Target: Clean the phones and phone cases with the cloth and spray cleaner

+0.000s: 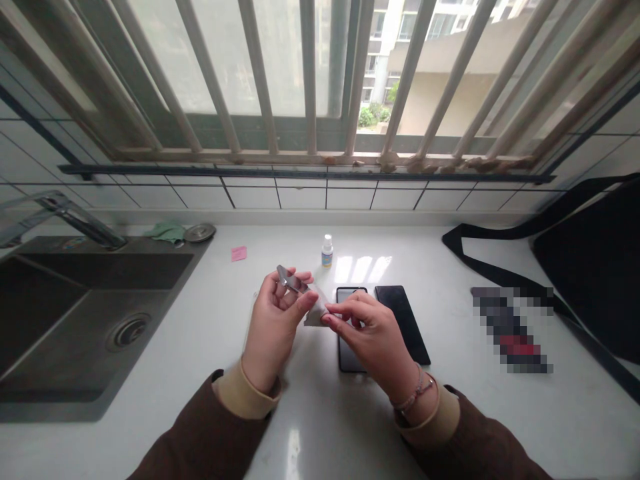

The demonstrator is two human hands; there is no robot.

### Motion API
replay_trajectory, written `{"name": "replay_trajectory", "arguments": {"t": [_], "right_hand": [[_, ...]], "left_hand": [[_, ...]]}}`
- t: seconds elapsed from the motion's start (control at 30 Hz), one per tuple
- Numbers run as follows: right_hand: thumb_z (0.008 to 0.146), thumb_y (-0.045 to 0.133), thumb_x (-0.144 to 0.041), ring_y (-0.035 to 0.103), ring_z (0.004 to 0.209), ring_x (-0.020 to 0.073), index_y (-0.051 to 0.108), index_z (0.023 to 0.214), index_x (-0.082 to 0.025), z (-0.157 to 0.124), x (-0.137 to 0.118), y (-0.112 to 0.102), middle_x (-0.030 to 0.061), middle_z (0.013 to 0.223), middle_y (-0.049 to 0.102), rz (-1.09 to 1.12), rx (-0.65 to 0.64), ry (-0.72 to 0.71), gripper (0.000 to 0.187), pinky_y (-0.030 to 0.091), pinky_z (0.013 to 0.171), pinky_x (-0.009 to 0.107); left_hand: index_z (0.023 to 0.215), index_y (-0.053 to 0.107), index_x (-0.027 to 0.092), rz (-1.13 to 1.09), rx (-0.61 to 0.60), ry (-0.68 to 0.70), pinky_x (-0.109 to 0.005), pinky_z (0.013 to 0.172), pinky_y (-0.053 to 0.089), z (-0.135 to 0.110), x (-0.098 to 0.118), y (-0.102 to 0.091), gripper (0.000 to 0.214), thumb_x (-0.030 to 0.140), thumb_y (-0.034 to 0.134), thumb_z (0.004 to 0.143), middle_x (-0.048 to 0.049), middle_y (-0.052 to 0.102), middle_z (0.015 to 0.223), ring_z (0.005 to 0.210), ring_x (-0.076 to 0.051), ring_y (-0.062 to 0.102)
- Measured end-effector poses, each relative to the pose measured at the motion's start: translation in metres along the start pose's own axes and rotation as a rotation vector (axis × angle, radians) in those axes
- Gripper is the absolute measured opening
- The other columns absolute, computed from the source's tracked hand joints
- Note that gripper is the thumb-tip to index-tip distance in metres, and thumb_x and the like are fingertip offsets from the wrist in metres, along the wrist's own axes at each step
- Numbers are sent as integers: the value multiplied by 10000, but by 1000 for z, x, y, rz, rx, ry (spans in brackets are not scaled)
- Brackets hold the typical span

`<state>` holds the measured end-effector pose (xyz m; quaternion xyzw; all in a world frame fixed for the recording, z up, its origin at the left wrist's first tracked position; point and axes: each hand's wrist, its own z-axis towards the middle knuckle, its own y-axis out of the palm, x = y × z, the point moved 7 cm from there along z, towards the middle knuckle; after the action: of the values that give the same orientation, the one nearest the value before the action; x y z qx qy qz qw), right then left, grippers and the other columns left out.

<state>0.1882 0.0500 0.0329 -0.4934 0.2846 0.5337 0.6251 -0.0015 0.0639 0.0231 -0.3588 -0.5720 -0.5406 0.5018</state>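
Right hand (367,330): grip pressed together, pinching a translucent film sheet (316,312) above a black smartphone (347,357) on the worktop (350,440). Left hand (274,328): fingers curled, holding a shiny metal piece (289,280) near the sheet. Small dropper bottle (327,252) stands beyond.

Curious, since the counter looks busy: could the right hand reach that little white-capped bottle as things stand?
Probably yes: the right hand sits in front of the small white-capped bottle, and nothing stands between them, though it is pinching a pale wipe.

Steel sink (80,320); chrome faucet (75,213); pink sticky note (239,253); barred window (310,67)
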Motion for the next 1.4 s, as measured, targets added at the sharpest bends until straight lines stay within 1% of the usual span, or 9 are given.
{"name": "replay_trajectory", "arguments": {"t": [0.23,0.4,0.6,0.67,0.8,0.93,1.1,1.27,1.4], "right_hand": [[968,824,-362,692,895,228,867,1026,-297,1,-11,-1,70,1016,770,82,6,-16,97,560,816,379],[994,782,-355,671,836,227,846,1031,-297,0,-16,2,62,971,766,68,-21,-9,95,568,806,397],[997,741,-291,657,790,219,825,1113,-278,-7,-21,6,75,986,750,-29,-18,-27,144,560,780,398],[997,729,-273,653,777,214,818,1099,-267,-8,-22,5,71,965,745,-64,1,-28,136,544,756,386],[969,745,-254,626,733,202,801,1047,-255,-8,-21,0,50,898,735,-142,39,-14,96,503,706,364],[952,768,-293,605,688,192,775,972,-258,-6,-15,-5,33,843,728,-153,75,68,41,473,677,356],[940,771,-341,609,658,185,711,884,-252,-6,-7,-5,9,747,693,-135,63,172,121,455,652,339],[944,758,-387,581,625,168,630,834,-252,-5,-2,-4,-9,695,640,-118,52,222,216,432,619,321],[943,733,-397,543,614,155,551,794,-251,-4,0,-6,-28,670,593,-115,53,252,276,398,595,307]], "left_hand": [[1230,593,187,-61,-68,-204,-322,842,618,-5,-17,12,595,435,949,821,-99,747,1221,1015,-211,764],[1309,569,198,-58,-121,-310,-348,840,617,-11,-24,16,654,547,893,860,-127,738,1246,1025,-237,765],[1257,612,216,55,-282,-311,-370,779,623,-19,-33,23,647,770,671,929,-57,707,1009,869,-225,740],[1250,621,210,104,-330,-286,-367,805,621,-20,-35,24,669,778,695,905,-60,697,1017,915,-233,733],[1317,612,209,129,-416,-276,-400,946,598,-19,-34,30,802,625,954,723,-100,734,1133,1049,-273,737],[1375,595,217,47,-546,-346,-468,1011,591,-25,-30,42,905,398,1059,618,-134,750,1214,1147,-336,741],[1343,644,221,17,-656,-352,-500,1005,618,-31,-25,53,830,199,1045,616,-133,754,1258,1195,-359,740],[1324,683,227,62,-723,-372,-433,924,652,-38,-23,60,674,121,949,714,-128,743,1299,1219,-347,736],[1412,640,243,116,-731,-352,-416,883,654,-40,-21,58,762,107,922,717,-139,717,1330,1204,-335,729]]}}
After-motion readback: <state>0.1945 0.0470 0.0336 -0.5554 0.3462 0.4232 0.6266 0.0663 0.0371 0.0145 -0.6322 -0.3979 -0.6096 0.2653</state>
